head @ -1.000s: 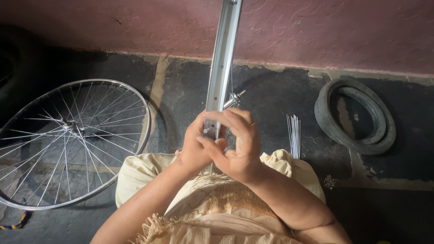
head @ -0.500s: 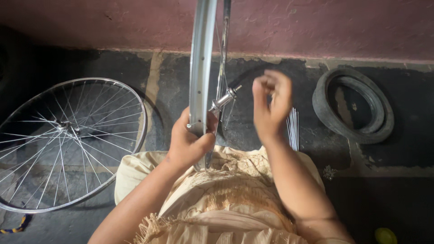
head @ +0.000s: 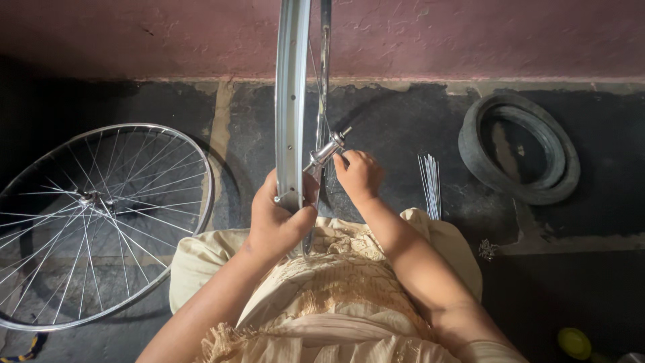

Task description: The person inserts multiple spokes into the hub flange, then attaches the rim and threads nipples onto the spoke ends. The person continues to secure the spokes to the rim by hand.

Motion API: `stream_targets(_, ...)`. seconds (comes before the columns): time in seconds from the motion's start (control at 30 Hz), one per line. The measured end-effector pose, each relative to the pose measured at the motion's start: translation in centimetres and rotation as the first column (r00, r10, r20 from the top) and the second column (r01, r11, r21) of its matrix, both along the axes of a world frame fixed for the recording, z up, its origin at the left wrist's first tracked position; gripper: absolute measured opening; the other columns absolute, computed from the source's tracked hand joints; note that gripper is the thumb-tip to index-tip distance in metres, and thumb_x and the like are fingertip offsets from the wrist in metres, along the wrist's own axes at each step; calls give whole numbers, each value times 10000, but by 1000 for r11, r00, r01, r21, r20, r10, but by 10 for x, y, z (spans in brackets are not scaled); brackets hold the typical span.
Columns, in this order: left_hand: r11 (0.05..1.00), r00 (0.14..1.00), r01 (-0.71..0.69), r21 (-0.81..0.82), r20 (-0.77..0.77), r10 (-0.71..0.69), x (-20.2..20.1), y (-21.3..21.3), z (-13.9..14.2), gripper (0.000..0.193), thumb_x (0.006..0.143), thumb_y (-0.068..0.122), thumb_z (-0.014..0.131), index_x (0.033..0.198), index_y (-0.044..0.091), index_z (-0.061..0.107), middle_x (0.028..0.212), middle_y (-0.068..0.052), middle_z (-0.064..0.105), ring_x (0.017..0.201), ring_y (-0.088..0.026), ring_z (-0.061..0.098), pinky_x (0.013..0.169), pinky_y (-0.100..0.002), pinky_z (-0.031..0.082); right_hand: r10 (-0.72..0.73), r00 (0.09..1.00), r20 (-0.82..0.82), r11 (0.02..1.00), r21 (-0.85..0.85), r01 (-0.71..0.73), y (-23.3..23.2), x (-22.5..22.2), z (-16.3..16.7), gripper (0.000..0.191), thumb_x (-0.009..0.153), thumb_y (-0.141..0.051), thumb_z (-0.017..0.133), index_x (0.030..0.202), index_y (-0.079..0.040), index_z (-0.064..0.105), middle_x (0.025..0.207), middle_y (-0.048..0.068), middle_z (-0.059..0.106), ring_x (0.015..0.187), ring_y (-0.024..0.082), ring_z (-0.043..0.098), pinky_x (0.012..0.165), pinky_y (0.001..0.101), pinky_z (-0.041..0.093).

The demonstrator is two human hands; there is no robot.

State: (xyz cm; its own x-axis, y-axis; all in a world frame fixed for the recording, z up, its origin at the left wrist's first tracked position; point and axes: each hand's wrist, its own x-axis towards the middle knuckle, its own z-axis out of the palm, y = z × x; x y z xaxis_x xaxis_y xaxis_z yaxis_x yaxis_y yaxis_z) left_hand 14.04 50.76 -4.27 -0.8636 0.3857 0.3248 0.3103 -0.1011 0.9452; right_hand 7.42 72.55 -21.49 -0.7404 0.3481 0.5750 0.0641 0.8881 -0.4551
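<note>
A bare metal wheel rim (head: 293, 101) stands upright on edge in the middle of the frame, running from the top edge down to the person's lap, and the left hand (head: 281, 218) is wrapped around its lower part, fingers curled closed over the rim's channel with the thumb pressing across the front. Just right of the rim, a shiny hub (head: 327, 152) with its axle pointing up and to the right sits inside the wheel, with a few thin spokes rising from it toward the top of the frame. The right hand (head: 359, 175) is at the hub, its fingers bent and gathered against the hub's lower right end; whether it is pinching a spoke or only touching the hub cannot be told, since the fingertips are hidden behind the knuckles. Both forearms come up from the bottom of the frame over a pale, cream-coloured garment (head: 336, 296) covering the lap. On the dark floor (head: 403, 121) to the left lies a fully spoked wheel (head: 94, 222), flat and well apart from the hands. Right of the right hand, near the edge of the garment, a bundle of loose spokes (head: 430, 185) lies on the floor, and farther toward the upper right a black tyre (head: 521, 148) lies flat. A small yellow round object (head: 574, 343) sits at the lower right corner. A reddish wall (head: 470, 33) fills the top of the frame.
</note>
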Motion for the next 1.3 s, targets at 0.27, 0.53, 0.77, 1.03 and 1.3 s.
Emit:
stream_targets(0.27,999,999,-21,-43,24,22,-1,4,5,326,763,-33,664,1079,35,625,897,-11,646,784,-78,603,698,-254,526,-18,996,-87,999,44,22,2,-4,-1,234,880,-282,706,746,-115,612,792,71,705,746,335,684,603,473,528)
stream_targets(0.53,983,966,-153,-103,-227,126,-76,28,27,609,788,34,719,1361,28,513,1120,-95,640,998,-191,627,881,-346,520,123,992,43,950,-292,-105,-16,3,-37,168,1009,-260,584,972,-97,567,810,165,680,787,436,663,644,545,499)
stream_targets(0.77,981,903,-191,-27,-397,165,-47,10,-64,687,742,28,701,1385,-9,463,1280,-145,594,1225,-253,593,1083,-385,462,207,977,58,821,-553,-142,-18,11,-45,204,1012,-275,582,1078,-97,656,718,124,681,665,325,656,579,431,508)
stream_targets(1.03,997,1000,14,74,17,-15,-24,10,-81,379,846,-159,581,1176,22,536,1078,-84,667,1009,-153,671,892,-285,556,390,919,-53,-39,-998,-41,-1,52,35,269,960,-196,610,1195,-72,649,659,-11,580,546,80,528,494,234,409)
stream_targets(1.3,946,925,242,213,245,-292,-17,33,38,457,812,-157,567,1211,52,492,1122,-60,626,1045,-142,637,880,-281,541,390,848,-359,-683,-731,4,7,109,82,122,994,-204,605,1034,-90,585,713,-14,530,613,83,496,502,201,396)
